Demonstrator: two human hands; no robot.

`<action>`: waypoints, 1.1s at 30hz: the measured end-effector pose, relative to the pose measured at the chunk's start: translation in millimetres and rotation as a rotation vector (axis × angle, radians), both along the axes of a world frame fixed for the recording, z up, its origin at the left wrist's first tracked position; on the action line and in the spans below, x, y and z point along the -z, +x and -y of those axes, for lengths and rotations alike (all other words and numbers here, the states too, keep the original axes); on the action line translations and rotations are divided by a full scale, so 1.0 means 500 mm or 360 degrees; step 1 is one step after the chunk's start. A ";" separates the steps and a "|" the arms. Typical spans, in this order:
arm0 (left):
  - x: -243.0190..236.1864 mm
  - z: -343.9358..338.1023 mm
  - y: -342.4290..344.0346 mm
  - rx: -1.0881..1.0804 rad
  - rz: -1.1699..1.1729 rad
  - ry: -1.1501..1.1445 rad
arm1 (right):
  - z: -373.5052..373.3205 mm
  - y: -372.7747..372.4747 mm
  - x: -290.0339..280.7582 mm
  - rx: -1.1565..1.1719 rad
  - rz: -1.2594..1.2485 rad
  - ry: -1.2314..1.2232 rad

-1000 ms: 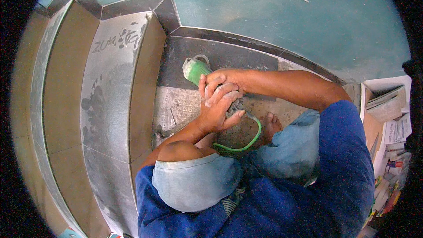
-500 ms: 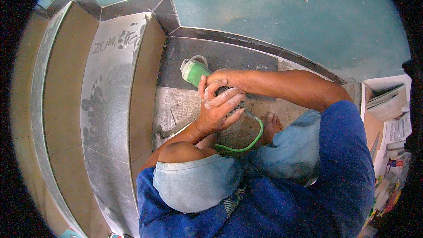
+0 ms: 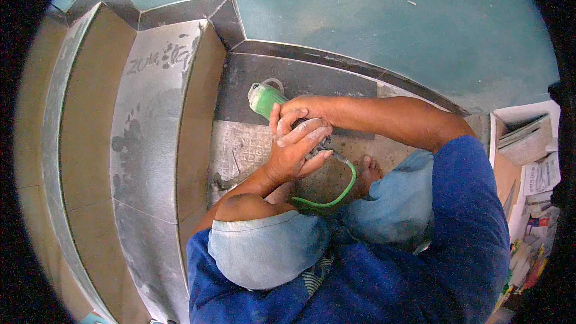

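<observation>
Both hands close together on a green handheld power tool point(image 3: 266, 103) with a pale, dusty end and a thin curved loop at its upper left. My right hand point(image 3: 305, 108) reaches in from the right and wraps round the green body. My left hand point(image 3: 295, 151), its fingers powdered white, folds over the darker rear part, overlapping the right fingers. From that rear end a green cord point(image 3: 351, 183) curves down toward my legs. The tool lies over the seam between a dark tile point(image 3: 240, 87) and the rough, ridged grey bed point(image 3: 243, 147). Its underside is hidden.
On the left, tiled steps point(image 3: 144, 138) bear damp smudges and marks. A dark skirting runs below the teal wall point(image 3: 390, 30). My bare foot point(image 3: 368, 169) rests beside the cord. At right stand an open white box point(image 3: 525, 111), papers and assorted packets point(image 3: 534, 258).
The hands and tool hold almost the same place. The whole view has shifted very slightly.
</observation>
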State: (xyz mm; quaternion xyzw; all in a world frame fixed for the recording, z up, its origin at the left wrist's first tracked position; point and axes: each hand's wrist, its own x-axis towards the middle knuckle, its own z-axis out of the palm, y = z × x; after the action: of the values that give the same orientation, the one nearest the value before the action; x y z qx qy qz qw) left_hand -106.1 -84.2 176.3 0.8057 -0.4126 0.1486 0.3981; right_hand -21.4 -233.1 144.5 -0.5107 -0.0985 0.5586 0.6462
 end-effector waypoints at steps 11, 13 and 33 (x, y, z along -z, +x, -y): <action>0.054 -0.036 0.013 -0.0464 -0.2322 -0.1215 | 0.003 -0.004 -0.115 0.0400 0.0773 -0.1005; 0.060 -0.032 0.026 -0.0216 -0.2749 -0.1595 | -0.002 0.002 -0.120 0.0287 0.0843 -0.1095; 0.102 -0.050 0.054 -0.0334 -0.2594 -0.1369 | -0.024 -0.024 -0.129 -0.0041 0.1043 -0.1393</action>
State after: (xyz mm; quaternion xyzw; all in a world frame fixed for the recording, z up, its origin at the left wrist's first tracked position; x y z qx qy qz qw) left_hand -79.1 -59.1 125.1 0.4774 0.1605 -0.2882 0.8144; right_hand -33.5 -221.1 209.0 -0.8779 -0.0592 0.3670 0.3018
